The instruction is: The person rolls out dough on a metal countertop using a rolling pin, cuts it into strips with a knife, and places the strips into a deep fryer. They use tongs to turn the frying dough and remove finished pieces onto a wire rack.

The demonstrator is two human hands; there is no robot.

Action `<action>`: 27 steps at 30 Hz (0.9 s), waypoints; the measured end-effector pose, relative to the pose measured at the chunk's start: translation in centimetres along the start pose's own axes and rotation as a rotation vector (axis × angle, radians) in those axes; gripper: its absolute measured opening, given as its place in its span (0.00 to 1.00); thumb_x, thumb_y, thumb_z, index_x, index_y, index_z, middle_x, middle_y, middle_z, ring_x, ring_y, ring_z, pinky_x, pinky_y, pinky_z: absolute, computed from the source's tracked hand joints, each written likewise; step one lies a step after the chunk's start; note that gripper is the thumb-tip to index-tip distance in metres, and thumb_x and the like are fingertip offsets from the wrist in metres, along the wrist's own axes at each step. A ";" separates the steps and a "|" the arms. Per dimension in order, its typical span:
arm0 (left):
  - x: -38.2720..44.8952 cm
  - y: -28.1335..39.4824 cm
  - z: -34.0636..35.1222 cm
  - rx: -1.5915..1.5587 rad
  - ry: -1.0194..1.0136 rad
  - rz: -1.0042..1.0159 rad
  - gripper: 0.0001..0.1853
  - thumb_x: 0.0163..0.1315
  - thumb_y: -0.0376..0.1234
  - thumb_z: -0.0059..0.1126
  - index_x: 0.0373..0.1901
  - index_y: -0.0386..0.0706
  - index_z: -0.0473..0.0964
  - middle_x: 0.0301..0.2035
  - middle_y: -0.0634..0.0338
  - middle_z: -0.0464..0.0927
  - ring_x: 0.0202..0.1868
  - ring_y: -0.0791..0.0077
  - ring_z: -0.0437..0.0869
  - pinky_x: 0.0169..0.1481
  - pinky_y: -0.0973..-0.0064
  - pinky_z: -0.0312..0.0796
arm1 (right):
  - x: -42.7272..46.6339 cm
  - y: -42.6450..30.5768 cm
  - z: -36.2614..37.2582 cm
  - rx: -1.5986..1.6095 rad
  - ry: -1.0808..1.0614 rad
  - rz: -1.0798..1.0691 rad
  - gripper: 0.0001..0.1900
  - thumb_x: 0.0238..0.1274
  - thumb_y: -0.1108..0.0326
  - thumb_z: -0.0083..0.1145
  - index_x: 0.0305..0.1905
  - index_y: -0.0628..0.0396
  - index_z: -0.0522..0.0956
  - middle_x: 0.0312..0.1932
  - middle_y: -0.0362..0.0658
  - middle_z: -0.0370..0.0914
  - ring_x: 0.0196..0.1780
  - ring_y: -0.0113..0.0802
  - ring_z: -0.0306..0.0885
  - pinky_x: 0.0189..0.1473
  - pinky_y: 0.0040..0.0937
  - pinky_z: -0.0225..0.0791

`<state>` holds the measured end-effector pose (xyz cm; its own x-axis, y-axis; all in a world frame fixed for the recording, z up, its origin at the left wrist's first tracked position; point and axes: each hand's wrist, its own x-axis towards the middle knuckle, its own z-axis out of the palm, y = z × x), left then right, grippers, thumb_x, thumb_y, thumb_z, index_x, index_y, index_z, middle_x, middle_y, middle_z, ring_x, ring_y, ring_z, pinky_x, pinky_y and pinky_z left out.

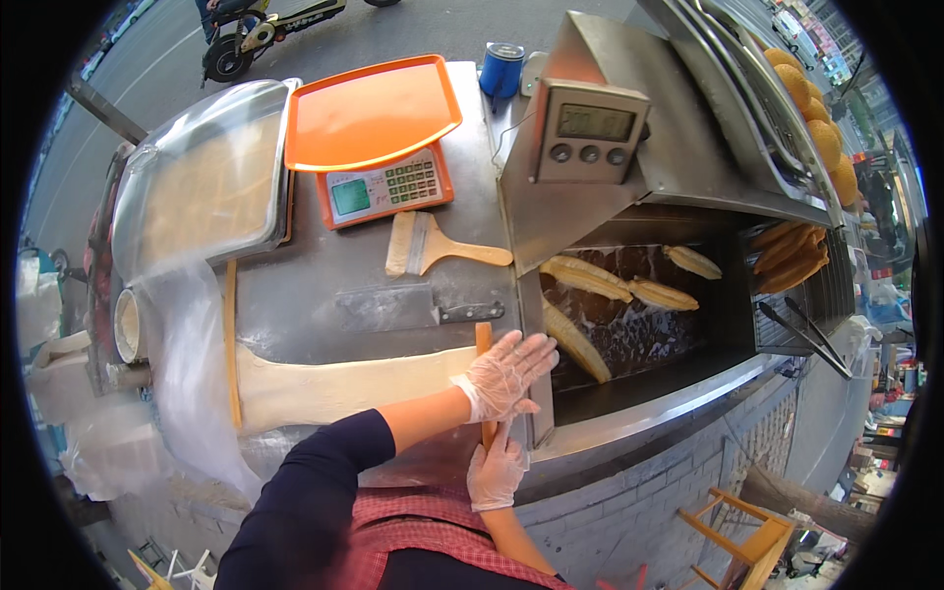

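Observation:
My left hand, in a clear plastic glove, lies across a wooden rolling pin with its fingers stretched out to the right. At the pin's near end is my gloved right hand, thumb on one side and fingers on the other. The pin stands crosswise at the right end of a long, flat strip of dough on the metal worktop. Behind the strip lies a cleaver with a floury blade and black handle. A wide wooden-handled brush rests farther back.
Right of the worktop, a fryer holds dark oil and several floating dough sticks. Tongs and fried sticks are on a rack. A digital timer, orange scale and plastic-covered tray stand behind.

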<state>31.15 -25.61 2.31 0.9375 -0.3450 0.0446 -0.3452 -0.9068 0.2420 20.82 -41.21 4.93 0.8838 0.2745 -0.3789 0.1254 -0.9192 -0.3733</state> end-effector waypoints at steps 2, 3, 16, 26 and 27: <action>0.1 -0.5 -0.4 -0.108 0.043 0.014 0.52 0.69 0.65 0.49 0.84 0.40 0.53 0.83 0.52 0.52 0.85 0.55 0.46 0.87 0.49 0.32 | 0.8 2.2 0.3 -0.047 0.043 -0.075 0.44 0.62 0.62 0.64 0.81 0.62 0.59 0.45 0.58 0.73 0.47 0.58 0.75 0.50 0.54 0.72; -1.1 -1.6 -0.9 -0.105 0.077 0.002 0.51 0.69 0.65 0.50 0.84 0.41 0.53 0.82 0.52 0.53 0.85 0.55 0.47 0.86 0.50 0.33 | 0.9 2.1 0.3 -0.042 0.047 -0.110 0.44 0.62 0.63 0.64 0.81 0.62 0.59 0.45 0.58 0.73 0.46 0.58 0.75 0.49 0.54 0.72; -13.3 -6.7 -5.3 -0.135 -0.181 -0.004 0.49 0.59 0.56 0.67 0.79 0.43 0.63 0.77 0.50 0.63 0.81 0.50 0.57 0.84 0.45 0.45 | -1.8 -1.3 2.9 -0.030 -0.048 -0.326 0.48 0.65 0.57 0.62 0.83 0.67 0.52 0.50 0.57 0.74 0.46 0.56 0.79 0.49 0.52 0.75; -25.8 -11.3 -6.5 -0.081 0.065 -0.149 0.43 0.57 0.52 0.65 0.72 0.41 0.69 0.72 0.47 0.69 0.74 0.42 0.67 0.76 0.41 0.54 | -6.1 -10.8 9.0 -0.113 -0.151 -0.528 0.51 0.62 0.53 0.63 0.80 0.75 0.52 0.49 0.56 0.75 0.47 0.52 0.80 0.47 0.48 0.75; -28.9 -11.9 -6.5 -0.010 0.072 -0.204 0.39 0.54 0.51 0.66 0.66 0.40 0.74 0.67 0.47 0.73 0.71 0.44 0.70 0.74 0.43 0.57 | -7.0 -12.1 9.6 -0.068 -0.226 -0.523 0.51 0.62 0.52 0.63 0.80 0.76 0.51 0.49 0.57 0.76 0.47 0.53 0.80 0.48 0.48 0.75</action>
<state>8.42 -3.26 4.42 0.9887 -0.1363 0.0630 -0.1482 -0.9535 0.2626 8.83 -29.30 3.96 0.5791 0.7443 -0.3327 0.5555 -0.6589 -0.5072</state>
